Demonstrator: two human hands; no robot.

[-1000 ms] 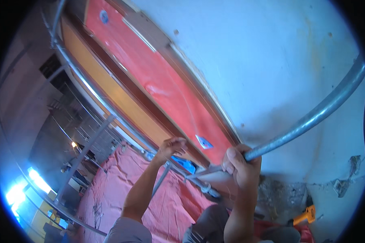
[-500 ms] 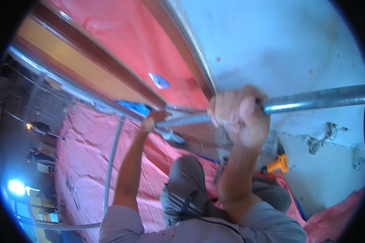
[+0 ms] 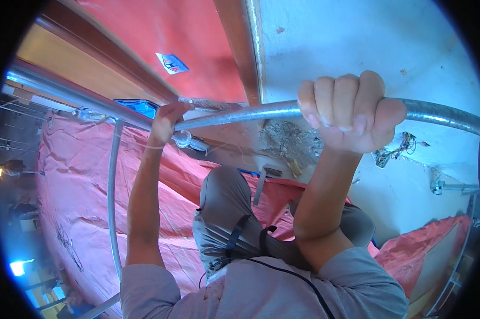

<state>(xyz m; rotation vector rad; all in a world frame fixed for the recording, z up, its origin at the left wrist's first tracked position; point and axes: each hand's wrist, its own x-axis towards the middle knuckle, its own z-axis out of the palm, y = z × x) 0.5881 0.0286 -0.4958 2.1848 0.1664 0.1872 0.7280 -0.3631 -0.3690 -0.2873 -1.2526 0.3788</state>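
Observation:
A grey metal pipe runs across in front of me from the middle to the right rim, bent by the lens. My right hand is closed round it, knuckles up, thumb along the right side. My left hand is closed at the pipe's left end, where it meets a thicker metal pipe from the upper left; some of its fingers are hidden. Just below that end hangs a metal clamp, close to my left wrist.
An upright pipe stands left of my left forearm. Far below lies a pink-red sheet. Ahead are a red panel with wooden trim and a pale blue wall. Rubble and loose wires lie near the wall's foot.
My view has shifted. My right hand appears higher and farther right, still round the pipe; my left hand appears higher and farther left. An orange power drill on the floor is out of sight.

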